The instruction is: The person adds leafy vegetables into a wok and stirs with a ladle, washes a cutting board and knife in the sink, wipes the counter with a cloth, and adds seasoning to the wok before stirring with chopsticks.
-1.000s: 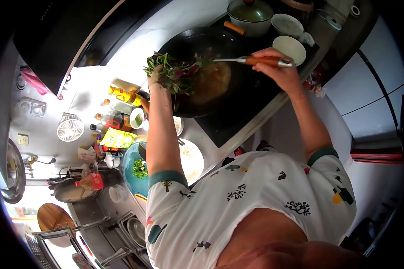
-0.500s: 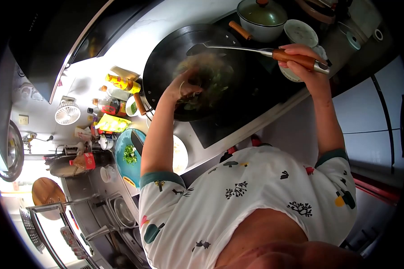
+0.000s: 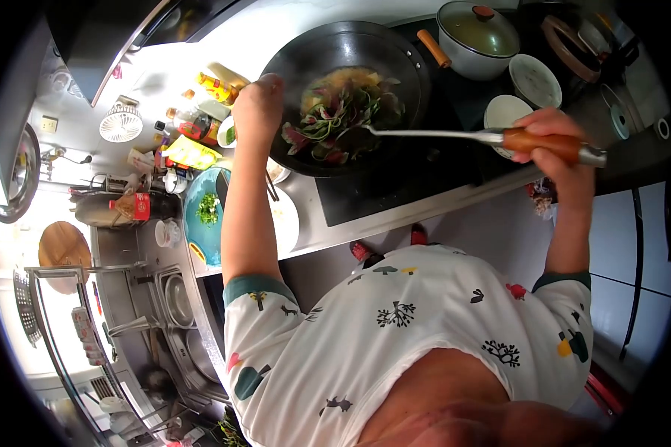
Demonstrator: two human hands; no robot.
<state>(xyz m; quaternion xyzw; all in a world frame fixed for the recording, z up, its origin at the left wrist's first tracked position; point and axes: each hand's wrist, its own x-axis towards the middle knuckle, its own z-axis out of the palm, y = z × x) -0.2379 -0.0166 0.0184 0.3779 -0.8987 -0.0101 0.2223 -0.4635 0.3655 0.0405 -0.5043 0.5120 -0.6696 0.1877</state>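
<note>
Metal spatula (image 3: 466, 135) is clamped in right hand (image 3: 555, 141); whether left hand (image 3: 259, 106) grips the wok (image 3: 343, 48) is hidden.

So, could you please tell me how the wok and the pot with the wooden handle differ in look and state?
The wok is black, while the pot is white outside. The wok is uncovered, showing leafy greens, whereas the pot wears a glass lid. The wok's mouth looks wider than the pot's. Both stand on the black cooktop.
</note>
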